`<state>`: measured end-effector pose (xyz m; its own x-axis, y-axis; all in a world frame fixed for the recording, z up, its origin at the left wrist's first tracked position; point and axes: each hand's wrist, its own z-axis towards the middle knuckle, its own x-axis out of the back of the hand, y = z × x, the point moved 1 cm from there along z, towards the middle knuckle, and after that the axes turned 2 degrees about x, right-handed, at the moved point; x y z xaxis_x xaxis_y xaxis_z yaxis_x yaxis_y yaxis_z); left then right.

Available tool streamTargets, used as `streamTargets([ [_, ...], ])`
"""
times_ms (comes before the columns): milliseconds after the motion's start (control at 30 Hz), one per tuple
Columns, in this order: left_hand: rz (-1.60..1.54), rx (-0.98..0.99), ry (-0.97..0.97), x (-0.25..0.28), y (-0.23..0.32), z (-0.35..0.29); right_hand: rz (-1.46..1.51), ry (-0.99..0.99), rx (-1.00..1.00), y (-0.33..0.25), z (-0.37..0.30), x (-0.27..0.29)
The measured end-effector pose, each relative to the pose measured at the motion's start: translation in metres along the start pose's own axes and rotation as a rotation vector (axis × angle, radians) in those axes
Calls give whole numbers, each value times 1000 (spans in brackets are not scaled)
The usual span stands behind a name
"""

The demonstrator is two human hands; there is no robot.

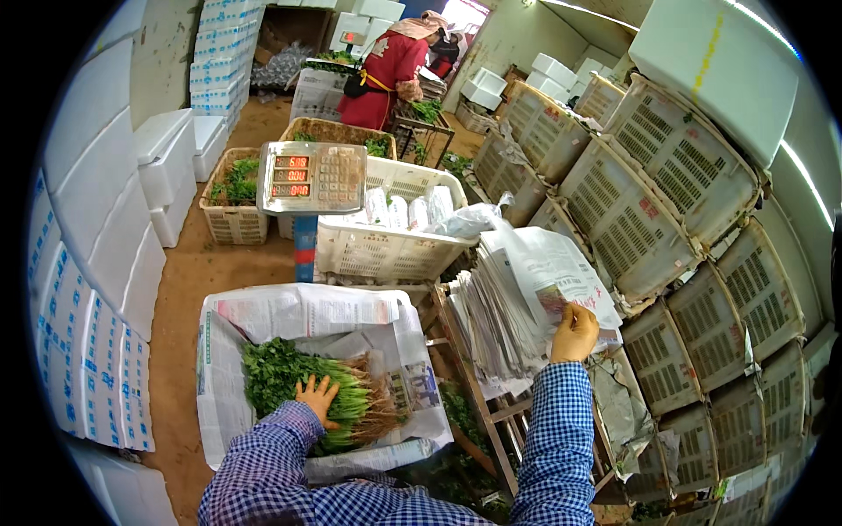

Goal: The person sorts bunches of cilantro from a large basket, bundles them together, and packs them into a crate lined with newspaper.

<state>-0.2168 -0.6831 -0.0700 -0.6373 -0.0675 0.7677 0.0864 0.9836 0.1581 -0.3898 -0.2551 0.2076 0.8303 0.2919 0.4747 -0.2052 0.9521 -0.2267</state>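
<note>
- Head view: I see both forearms come in from the lower edge in blue-and-white checked sleeves, set well apart.
- Left forearm slants up and inward; the left hand [318,400] lies palm down with its fingers spread wide, resting on the bunch of leafy greens [294,377] rather than gripping round it.
- That bunch lies on the newspaper lining [307,309] just in front of the body, leaves toward the left, pale stems in the middle, thin brown roots [379,412] toward the right.
- Right forearm reaches almost straight ahead; I see the right hand [575,333] with the back of it up, fingers curled in and drawn narrow, pinching the near edge of the top sheet [561,263].
- Under that sheet, the newspaper stack [495,329] sits on a slatted stand [474,373], to the right of the greens.
- Ahead of the greens I have the scale display [314,178] on its post, just beside a white crate [386,250] holding white wrapped bundles [417,210].
- Farther back, well apart from both hands, a co-worker [383,74] in red bends over other greens [427,110].
</note>
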Motion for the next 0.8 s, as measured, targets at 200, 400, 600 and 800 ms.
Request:
streamTargets([
  [200,-40,-30,24,8,-9,4,85,-2,45,-10,-44,71],
  [400,-464,-215,638,39,56,-55,460,-255,-444,-38,-162,175],
  [600,-1130,-674,800,134,143,-65,746,-466,-742,-64,-188,213],
  [800,-1401,-813,-67,184,178,-25,1107,-276,-975,-60,-157,223],
])
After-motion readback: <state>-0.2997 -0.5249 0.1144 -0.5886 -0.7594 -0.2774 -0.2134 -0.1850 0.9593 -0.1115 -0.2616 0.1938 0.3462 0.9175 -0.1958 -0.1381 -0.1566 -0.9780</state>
